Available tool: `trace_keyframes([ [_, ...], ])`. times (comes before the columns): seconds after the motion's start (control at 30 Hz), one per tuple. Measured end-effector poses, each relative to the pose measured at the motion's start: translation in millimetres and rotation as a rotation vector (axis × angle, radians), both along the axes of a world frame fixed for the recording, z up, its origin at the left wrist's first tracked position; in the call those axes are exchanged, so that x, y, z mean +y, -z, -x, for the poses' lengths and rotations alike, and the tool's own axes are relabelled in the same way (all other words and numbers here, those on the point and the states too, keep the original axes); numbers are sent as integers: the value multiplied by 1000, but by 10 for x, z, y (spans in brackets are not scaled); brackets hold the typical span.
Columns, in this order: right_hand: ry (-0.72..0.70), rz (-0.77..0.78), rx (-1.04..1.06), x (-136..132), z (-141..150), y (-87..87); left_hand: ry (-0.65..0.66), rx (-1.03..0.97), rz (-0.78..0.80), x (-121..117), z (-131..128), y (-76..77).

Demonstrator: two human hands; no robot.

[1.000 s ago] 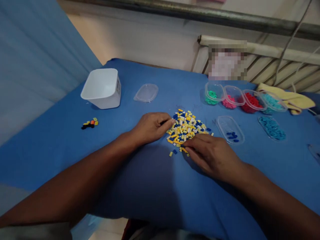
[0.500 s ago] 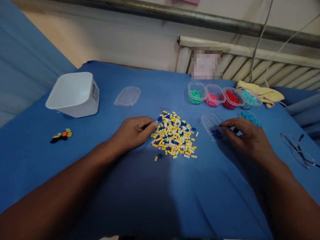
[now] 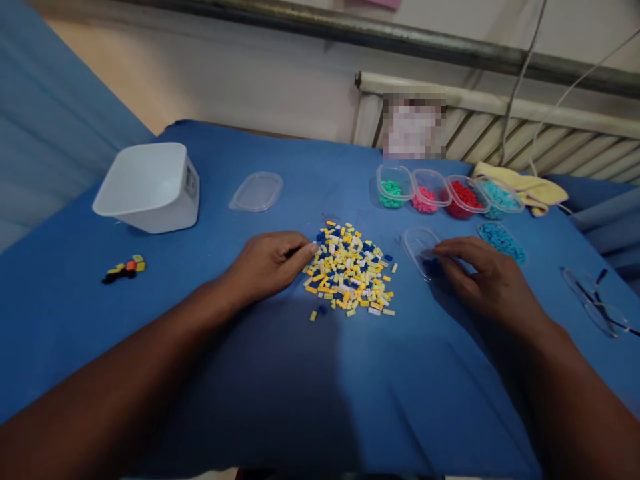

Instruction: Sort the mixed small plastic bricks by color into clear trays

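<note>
A heap of small toy building bricks (image 3: 350,270) in yellow, pale yellow, white and dark blue lies on the blue cloth. At its left edge rests my left hand (image 3: 270,263), thumb and forefinger pressed together; whether they pinch a brick is unclear. My right hand (image 3: 483,277) hovers at the near right side of a clear plastic lid (image 3: 411,248), its fingertips closed together. Any brick between them is hidden. Several dark blue bricks (image 3: 431,268) lie on that lid, just under the fingers.
Clear tubs hold green bricks (image 3: 390,193), pink bricks (image 3: 424,199), red bricks (image 3: 466,195) and light blue bricks (image 3: 499,195). More blue bricks (image 3: 501,241) sit nearer. Around stand a white bin (image 3: 170,207), another lid (image 3: 257,192), mixed pieces (image 3: 125,269), glasses (image 3: 600,303) and a yellow cloth (image 3: 543,190).
My right hand has shifted slightly left over the lid, and the dark blue brick that showed at its fingertips is no longer visible there. My left hand stays at the heap.
</note>
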State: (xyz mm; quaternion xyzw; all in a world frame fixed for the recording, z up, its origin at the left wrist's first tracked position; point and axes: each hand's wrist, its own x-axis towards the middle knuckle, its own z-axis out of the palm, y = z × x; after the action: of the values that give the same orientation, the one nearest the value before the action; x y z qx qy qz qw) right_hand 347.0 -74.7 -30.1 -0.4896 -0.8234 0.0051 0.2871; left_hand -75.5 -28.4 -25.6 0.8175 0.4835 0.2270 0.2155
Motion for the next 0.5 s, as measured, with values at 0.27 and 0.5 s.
trace_keyframes([
  [0.27,-67,-3,43,-221,437,-175,29,-20,-25,-27,-29,50],
  [0.5,-558,154,-205,-358,1412,-325,25,-43,-26,-42,-31,44],
])
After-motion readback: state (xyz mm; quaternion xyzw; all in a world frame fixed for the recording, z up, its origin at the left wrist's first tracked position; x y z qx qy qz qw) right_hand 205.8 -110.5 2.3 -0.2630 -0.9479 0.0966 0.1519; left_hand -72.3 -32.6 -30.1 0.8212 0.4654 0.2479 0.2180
